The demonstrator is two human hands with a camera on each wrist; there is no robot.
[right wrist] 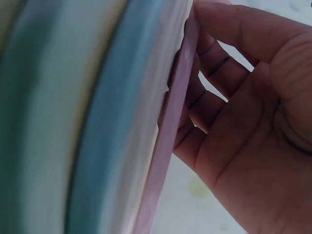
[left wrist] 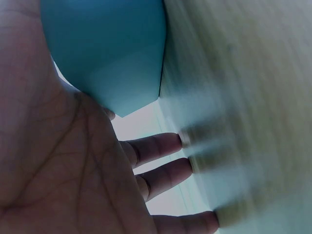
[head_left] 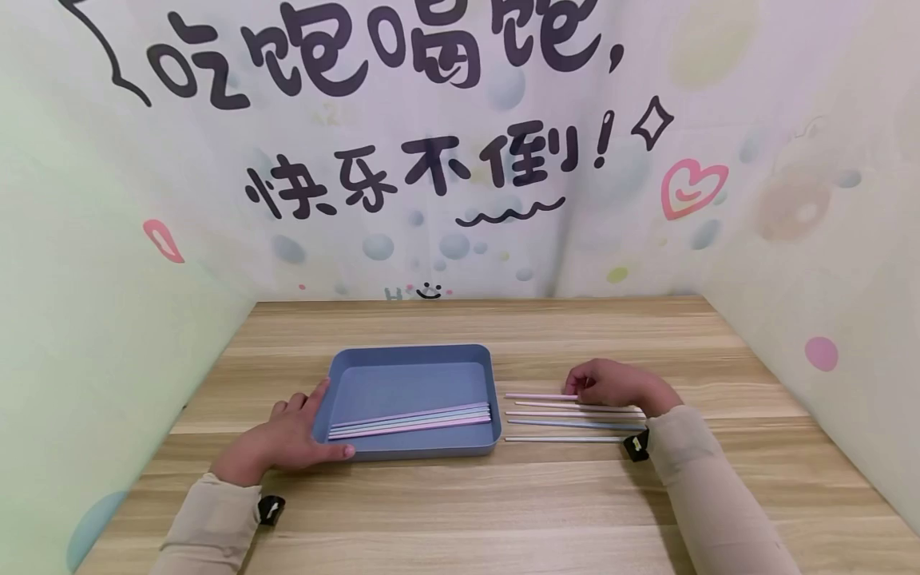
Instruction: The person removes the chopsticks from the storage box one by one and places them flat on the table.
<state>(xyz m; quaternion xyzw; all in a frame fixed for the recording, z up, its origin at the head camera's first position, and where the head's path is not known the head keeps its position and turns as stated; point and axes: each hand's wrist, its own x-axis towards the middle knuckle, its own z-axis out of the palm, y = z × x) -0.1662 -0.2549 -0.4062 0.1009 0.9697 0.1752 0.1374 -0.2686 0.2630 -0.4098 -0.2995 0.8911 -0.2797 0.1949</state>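
Note:
A blue rectangular tray (head_left: 413, 379) lies on the table with several pastel chopsticks (head_left: 413, 422) side by side in its front half. My left hand (head_left: 291, 435) rests against the tray's left front corner, thumb along the front side and index finger up the left side. In the left wrist view, three fingers (left wrist: 163, 178) of it extend fairly straight, tips down at the tabletop. To the right of the tray, my right hand (head_left: 611, 383) pinches a pink chopstick (head_left: 539, 396) between thumb and fingertips. The right wrist view shows this pink chopstick (right wrist: 168, 126) beside the other sticks.
Nearer than the pink one, several loose chopsticks lie roughly parallel on the table, including a blue one (head_left: 553, 423) and a pale one (head_left: 561, 439). Bare wood tabletop (head_left: 460, 511) runs in front of the tray. A printed wall cloth (head_left: 460, 263) borders the table's back.

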